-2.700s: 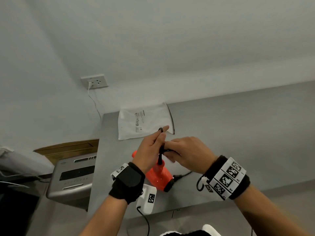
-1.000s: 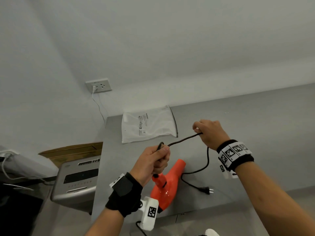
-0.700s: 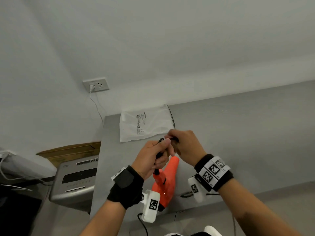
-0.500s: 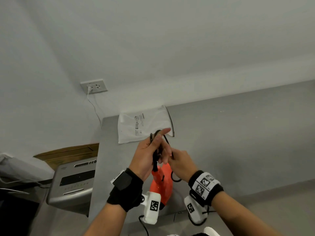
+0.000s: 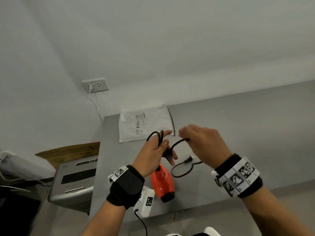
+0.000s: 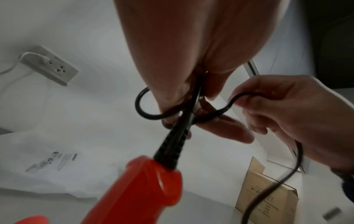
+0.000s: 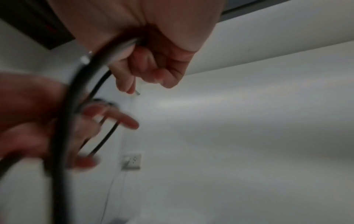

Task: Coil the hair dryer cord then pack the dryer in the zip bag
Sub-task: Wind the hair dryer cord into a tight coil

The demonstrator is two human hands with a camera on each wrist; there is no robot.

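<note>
While the cord is only part coiled, this is how things stand:

Left hand: up above the table, thumb and fingers clamped on gathered loops of the black cord; one loop pokes out past the fingers toward the wall, and the forefinger points straight out.

Right hand: just beside the left, fingers curled, pinching a bend of the cord; from the left wrist view the cord arcs from one hand across to the other.

Hair dryer: orange, hanging below the left hand by its cord end, over the near part of the grey table; whether its nozzle touches the surface, cannot tell.

Slack: the rest of the cord drops under the right hand and curls on the table, with the plug lying between the two wrists.

Zip bag: white, flat on the far left corner of the table, apart from both hands.

Background: wall socket with a white lead plugged in; a grey machine left of the table.
</note>
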